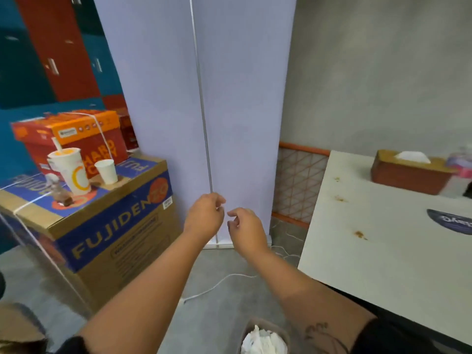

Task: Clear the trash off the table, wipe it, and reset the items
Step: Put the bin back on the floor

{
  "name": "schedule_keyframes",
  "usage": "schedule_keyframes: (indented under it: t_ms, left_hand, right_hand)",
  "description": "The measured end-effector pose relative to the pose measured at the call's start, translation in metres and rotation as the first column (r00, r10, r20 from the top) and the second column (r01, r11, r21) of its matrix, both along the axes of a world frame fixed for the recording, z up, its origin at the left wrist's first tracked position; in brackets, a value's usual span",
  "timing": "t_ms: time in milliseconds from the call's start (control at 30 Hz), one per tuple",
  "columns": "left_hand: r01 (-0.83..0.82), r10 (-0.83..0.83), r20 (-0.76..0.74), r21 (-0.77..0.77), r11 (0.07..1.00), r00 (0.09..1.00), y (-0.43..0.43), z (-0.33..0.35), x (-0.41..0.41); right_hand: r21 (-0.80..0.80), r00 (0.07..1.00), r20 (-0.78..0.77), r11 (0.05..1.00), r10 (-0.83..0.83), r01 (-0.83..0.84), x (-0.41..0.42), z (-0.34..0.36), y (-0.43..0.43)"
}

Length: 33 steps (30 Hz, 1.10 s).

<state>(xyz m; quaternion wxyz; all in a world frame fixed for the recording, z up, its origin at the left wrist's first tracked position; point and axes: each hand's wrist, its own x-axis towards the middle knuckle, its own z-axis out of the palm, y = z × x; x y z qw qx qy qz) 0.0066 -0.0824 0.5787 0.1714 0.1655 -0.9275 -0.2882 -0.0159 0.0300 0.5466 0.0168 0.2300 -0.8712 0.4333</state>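
By the stained table [383, 264], left hand [204, 217] and right hand [246, 232] hover, fingers loosely curled, empty; a bin [272, 325] holds crumpled paper [263, 343].

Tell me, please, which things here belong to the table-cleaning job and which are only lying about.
Job: table; brown stains on it; tissue box; trash bin holding crumpled paper.

Lying about: cardboard boxes; straw cup and small cup on them; white cable on the floor; lockers.
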Motion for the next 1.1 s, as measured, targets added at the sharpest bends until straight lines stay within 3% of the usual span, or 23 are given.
schedule_keyframes:
  t_ms: [233, 567, 1100]
  left_hand:
    - [0.180, -0.185, -0.207, -0.042, 0.983, 0.961, 0.070, 0.081, -0.021]
    - [0.453, -0.443, -0.246, -0.015, 0.891, 0.862, 0.247, 0.097, -0.060]
    - [0.496, -0.484, -0.197, 0.016, 0.868, 0.853, 0.516, 0.066, -0.119]
  right_hand:
    - [-0.029, 0.962, -0.212, 0.985, -0.170, 0.168, -0.010, 0.079, 0.088]
    - [-0.008, 0.845, -0.264, 0.877, -0.465, 0.480, -0.023, 0.103, 0.276]
    - [0.120, 0.778, -0.209, 0.774, -0.592, 0.622, -0.065, 0.091, 0.580]
